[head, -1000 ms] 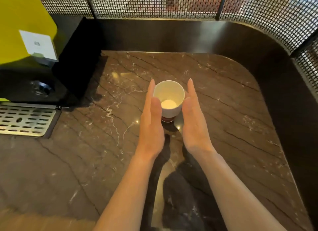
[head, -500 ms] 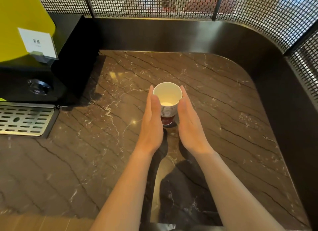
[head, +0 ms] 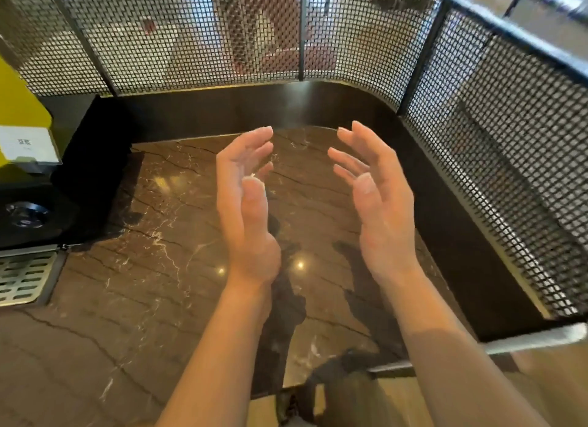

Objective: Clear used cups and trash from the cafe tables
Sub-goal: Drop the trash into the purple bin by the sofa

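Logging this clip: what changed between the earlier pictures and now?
The white cup between the palms has gone from view; where is unclear. The left hand and right hand have risen and spread apart, open and empty. The marble counter, dispenser and mesh screen are unchanged.

At the left edge of the frame a yellow and black machine [head: 28,204] is cut off, so only its right part shows. The white label [head: 27,146] on it carries print too small to read. Below it, a metal drip tray [head: 25,277] also runs out of the left edge. Both forearms leave the bottom edge. The left hand [head: 248,210] has blurred fingertips, and with the right hand [head: 378,204] it covers part of the table [head: 159,267]. Shapes behind the mesh screen [head: 143,44], along the top, are too blurred to identify.
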A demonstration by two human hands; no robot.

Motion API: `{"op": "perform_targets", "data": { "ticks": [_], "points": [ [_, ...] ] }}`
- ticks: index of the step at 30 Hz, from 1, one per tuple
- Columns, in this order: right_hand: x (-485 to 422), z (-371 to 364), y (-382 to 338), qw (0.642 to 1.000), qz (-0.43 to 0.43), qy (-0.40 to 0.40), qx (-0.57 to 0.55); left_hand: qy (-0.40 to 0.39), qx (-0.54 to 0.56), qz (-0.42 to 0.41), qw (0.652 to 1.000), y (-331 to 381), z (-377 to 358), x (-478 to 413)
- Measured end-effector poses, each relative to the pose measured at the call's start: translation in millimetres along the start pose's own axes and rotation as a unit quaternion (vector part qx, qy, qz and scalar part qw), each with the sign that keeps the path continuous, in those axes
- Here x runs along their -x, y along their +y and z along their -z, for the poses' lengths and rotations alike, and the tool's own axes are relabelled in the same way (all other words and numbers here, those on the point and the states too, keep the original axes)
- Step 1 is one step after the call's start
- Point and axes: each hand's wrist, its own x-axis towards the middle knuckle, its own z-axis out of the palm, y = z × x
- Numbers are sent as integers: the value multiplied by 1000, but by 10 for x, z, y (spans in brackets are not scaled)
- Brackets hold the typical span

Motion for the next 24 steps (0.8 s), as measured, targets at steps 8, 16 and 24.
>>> {"op": "perform_targets", "data": {
  "ticks": [8, 16, 24],
  "points": [
    [718, 1232, -778, 994, 73, 73, 20, -112, 108, -33, 987, 942, -1099, 660],
    [1995, 2759, -1520, 981, 71, 177, 49, -248, 178, -19, 952, 1763, -2280, 1990],
    [2695, 4121, -1981, 949, 87, 267, 145, -328, 253, -12, 910, 2276, -3459, 2737]
  ]
}}
